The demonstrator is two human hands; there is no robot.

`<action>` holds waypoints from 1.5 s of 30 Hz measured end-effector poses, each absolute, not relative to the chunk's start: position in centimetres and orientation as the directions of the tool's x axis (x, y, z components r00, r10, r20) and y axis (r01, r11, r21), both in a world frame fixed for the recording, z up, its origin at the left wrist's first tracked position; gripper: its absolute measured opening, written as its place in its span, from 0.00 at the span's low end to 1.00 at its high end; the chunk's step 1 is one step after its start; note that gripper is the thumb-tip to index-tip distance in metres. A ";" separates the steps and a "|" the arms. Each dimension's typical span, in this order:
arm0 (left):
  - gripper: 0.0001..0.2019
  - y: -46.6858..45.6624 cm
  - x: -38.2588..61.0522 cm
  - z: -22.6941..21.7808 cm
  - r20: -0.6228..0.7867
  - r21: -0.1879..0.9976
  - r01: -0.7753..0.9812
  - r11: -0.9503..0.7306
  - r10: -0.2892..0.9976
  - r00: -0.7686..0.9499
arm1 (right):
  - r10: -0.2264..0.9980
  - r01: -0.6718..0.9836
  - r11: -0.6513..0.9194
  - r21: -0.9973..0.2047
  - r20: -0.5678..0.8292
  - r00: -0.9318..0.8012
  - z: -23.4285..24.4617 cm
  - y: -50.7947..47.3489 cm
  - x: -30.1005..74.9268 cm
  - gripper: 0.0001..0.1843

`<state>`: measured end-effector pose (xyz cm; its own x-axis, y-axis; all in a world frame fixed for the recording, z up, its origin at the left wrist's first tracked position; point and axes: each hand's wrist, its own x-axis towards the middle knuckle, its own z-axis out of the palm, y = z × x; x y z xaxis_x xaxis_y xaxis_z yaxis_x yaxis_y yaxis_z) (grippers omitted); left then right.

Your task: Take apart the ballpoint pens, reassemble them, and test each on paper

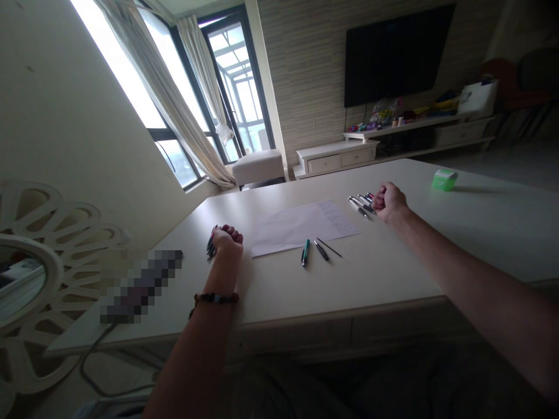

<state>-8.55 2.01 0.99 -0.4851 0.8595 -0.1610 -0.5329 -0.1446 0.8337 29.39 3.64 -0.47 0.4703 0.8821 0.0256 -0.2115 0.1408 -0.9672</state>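
Observation:
My left hand [227, 238] rests on the white table as a loose fist, just right of a small bunch of dark pens [211, 249] that it partly covers. My right hand [390, 203] is also closed in a fist, beside a group of several pens [360, 206]. Nothing sticks out of either fist. Between the hands lies a sheet of paper [297, 224] with printing along its right end. In front of it are a green pen barrel [305, 253], a dark tapered pen piece [322, 250] and a thin dark refill [329, 247], all lying apart.
A bright green box [444, 180] stands at the table's [349, 285] right. A blurred-out object [142, 288] lies at the left edge, with a cable hanging below. A white ornate chair back [74, 273] is at the left. A stool [258, 166] and TV cabinet [336, 157] stand beyond.

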 end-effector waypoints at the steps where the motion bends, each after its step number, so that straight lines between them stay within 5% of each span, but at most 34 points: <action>1: 0.11 2.0 -8.1 1.2 -0.156 0.839 -0.529 -0.129 0.874 -0.461 | 0.889 -0.198 0.143 -0.970 0.038 0.456 -0.3 3.5 29.0 0.19; 4: 0.07 1.5 -6.4 1.5 -0.062 0.898 -0.426 -0.109 0.927 -0.370 | 0.936 -0.047 0.165 -0.985 0.141 0.323 0.0 2.8 27.6 0.16; 7: 0.10 0.6 -4.3 1.0 0.219 0.973 0.094 -0.210 0.970 -0.106 | 0.983 0.244 0.177 -0.953 0.181 -0.007 0.3 1.5 26.0 0.13; 10: 0.16 -0.3 -2.5 0.0 0.348 0.766 0.513 -0.388 0.921 0.176 | 0.926 0.481 0.189 -0.856 -0.008 -0.378 0.3 0.2 24.7 0.18; 12: 0.19 -0.9 -1.9 -0.5 0.351 0.599 0.638 -0.483 0.875 0.333 | 0.856 0.572 0.218 -0.791 -0.126 -0.501 0.4 -0.4 24.2 0.20; 18: 0.19 -2.1 -1.4 -0.3 0.243 0.355 0.757 -0.548 0.836 0.492 | 0.828 0.695 0.299 -0.653 -0.185 -0.530 0.6 -1.1 23.2 0.20; 23: 0.18 -2.7 -0.6 -0.1 0.209 0.274 0.798 -0.537 0.843 0.496 | 0.869 0.754 0.343 -0.561 -0.115 -0.481 -0.2 -1.0 23.0 0.11; 29: 0.08 -2.6 -0.5 -0.5 0.188 0.237 0.806 -0.543 0.839 0.511 | 0.919 0.815 0.306 -0.492 -0.071 -0.388 -0.9 -0.8 23.8 0.12; 35: 0.08 -2.6 -0.7 0.2 0.315 0.254 0.773 -0.581 0.806 0.502 | 0.954 0.689 0.242 -0.683 0.036 -0.299 1.1 -1.1 23.8 0.09; 39: 0.07 -2.6 -0.6 0.5 0.437 0.307 0.692 -0.653 0.743 0.507 | 0.938 0.276 0.338 -0.900 0.299 -0.174 1.9 -1.1 23.1 0.09; 42: 0.06 -2.4 -0.7 0.3 0.487 0.338 0.652 -0.679 0.719 0.496 | 0.918 0.031 0.384 -0.923 0.378 -0.116 1.8 -1.2 22.2 0.10; 45: 0.07 -2.2 -0.7 0.2 0.511 0.357 0.627 -0.693 0.706 0.490 | 0.915 0.003 0.393 -0.920 0.390 -0.104 1.6 -1.4 21.5 0.12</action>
